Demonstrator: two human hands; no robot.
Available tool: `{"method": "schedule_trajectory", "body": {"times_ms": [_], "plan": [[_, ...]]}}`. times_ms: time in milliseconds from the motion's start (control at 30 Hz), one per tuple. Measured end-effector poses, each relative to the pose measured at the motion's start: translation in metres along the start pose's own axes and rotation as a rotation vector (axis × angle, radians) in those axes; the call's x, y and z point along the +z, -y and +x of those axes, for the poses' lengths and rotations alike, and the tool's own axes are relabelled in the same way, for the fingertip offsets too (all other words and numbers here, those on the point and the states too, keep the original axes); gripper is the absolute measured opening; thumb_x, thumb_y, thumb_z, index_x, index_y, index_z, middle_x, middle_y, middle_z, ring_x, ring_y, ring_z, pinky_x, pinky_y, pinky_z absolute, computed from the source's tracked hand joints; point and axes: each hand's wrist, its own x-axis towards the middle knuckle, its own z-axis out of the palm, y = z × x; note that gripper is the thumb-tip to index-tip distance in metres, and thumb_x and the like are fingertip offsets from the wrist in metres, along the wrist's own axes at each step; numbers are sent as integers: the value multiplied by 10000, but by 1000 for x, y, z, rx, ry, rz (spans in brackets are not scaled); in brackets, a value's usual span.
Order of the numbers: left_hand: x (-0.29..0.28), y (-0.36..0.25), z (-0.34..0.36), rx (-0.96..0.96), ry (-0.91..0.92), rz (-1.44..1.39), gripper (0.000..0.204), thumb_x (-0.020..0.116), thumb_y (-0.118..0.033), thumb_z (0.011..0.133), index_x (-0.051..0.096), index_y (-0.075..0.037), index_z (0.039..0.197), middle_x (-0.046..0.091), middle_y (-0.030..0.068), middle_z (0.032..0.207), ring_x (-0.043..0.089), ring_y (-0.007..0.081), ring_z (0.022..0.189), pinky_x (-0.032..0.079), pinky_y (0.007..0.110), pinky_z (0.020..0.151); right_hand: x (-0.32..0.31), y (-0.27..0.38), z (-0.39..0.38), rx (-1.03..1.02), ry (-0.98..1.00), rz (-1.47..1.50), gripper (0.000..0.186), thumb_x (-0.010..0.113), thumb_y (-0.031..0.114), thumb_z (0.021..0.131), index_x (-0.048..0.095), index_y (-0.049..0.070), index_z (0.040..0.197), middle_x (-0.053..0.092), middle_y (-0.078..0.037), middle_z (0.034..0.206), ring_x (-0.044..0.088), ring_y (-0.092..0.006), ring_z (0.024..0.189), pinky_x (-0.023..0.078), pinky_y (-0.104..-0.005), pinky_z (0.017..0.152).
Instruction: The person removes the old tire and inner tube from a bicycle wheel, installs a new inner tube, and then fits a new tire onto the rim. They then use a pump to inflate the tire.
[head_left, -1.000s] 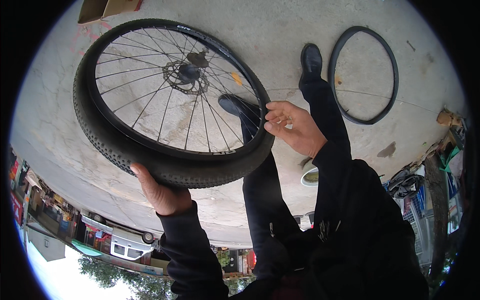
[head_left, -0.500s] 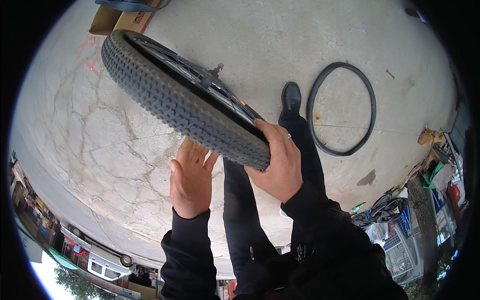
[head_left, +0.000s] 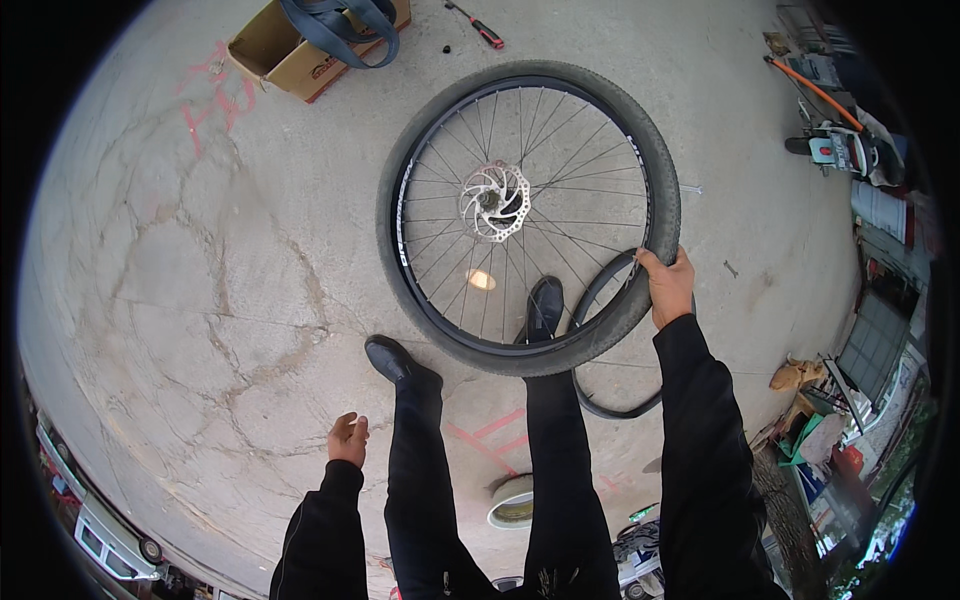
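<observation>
My right hand (head_left: 670,285) grips the outer edge of a bicycle wheel (head_left: 662,190), thumb over the sidewall and fingers round the tyre. The wheel is held up in front of me, its spoked side facing me, with a silver disc brake rotor (head_left: 515,192) at the hub and a yellowish reflector (head_left: 481,280) among the spokes. My left hand (head_left: 347,440) hangs apart from the wheel at lower left, holding nothing, its fingers loosely bent. Behind the wheel's lower right, a thin black ring, a tyre or tube (head_left: 612,411), lies on the ground, partly hidden.
A cardboard box (head_left: 270,50) with a blue-grey looped strap (head_left: 375,50) stands at far left. Beyond the wheel lies a red-black screwdriver (head_left: 487,34); a small wrench (head_left: 730,268) is at right. A round basin (head_left: 510,500) sits behind my legs. Clutter lines the right edge.
The wheel has turned from tread-on to side-on and moved right and away. My left hand has left the tyre and dropped lower; my right hand still grips it. My view and feet have shifted.
</observation>
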Motion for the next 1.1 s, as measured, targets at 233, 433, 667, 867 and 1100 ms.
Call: {"method": "schedule_trajectory", "body": {"times_ms": [233,433,667,867,1100], "plan": [[20,-36,22,197,97,102,502,753,-326,1000,644,46,1318,780,207,983,760,247,900,593,355,819,-12,-67,-25,121,-7,168,355,803,71,897,629,-8,1196,712,-73,1008,670,-166,853,543,-343,775],[9,-94,51,340,142,63,507,753,-282,1015,607,52,1367,769,190,1041,745,222,943,585,335,860,-2,-109,-18,130,-74,195,349,797,73,849,649,-27,1149,718,-86,992,672,-187,849,535,-352,779],[-20,-69,172,388,-65,93,543,746,-326,1023,605,78,1358,764,143,939,704,177,847,557,328,783,6,-155,84,93,-26,175,366,787,105,827,649,-27,1138,706,-78,959,656,-186,812,535,-344,767],[-8,-84,266,514,-115,318,552,752,-333,1009,606,51,1376,779,201,993,732,225,855,576,362,791,7,-184,159,-2,48,154,464,788,142,828,639,-47,1224,697,-83,999,656,-190,832,552,-361,761],[28,-203,246,770,84,278,516,730,-313,1047,600,25,1415,729,70,1054,661,122,981,531,299,892,12,-202,226,-60,214,182,534,778,271,866,627,-73,1246,698,-108,989,684,-196,840,562,-359,731]]}}
